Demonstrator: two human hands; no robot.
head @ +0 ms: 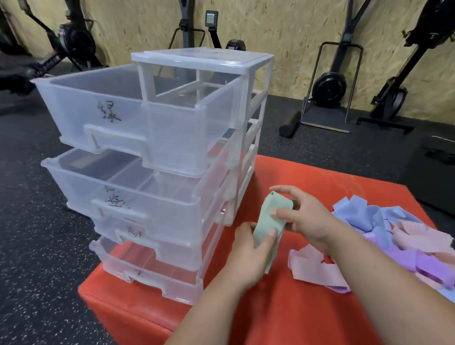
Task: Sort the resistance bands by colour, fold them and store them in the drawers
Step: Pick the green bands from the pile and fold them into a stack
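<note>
a red padded block (298, 170) is seen standing on a black speckled rubber floor (30, 243). the room is closed at the back by a chipboard wall (280, 20). 4 black exercise machines are ranged along it: a flywheel machine (74, 41) at the far left, a stand fitted with a small monitor (211, 18), an upright machine (328, 87) carried on a flat base, and a leaning machine (423, 36) at the far right. a black foam roller (290, 123) is laid on the floor just beside that flat base. a dark box (438, 170) is set at the right edge.
</note>
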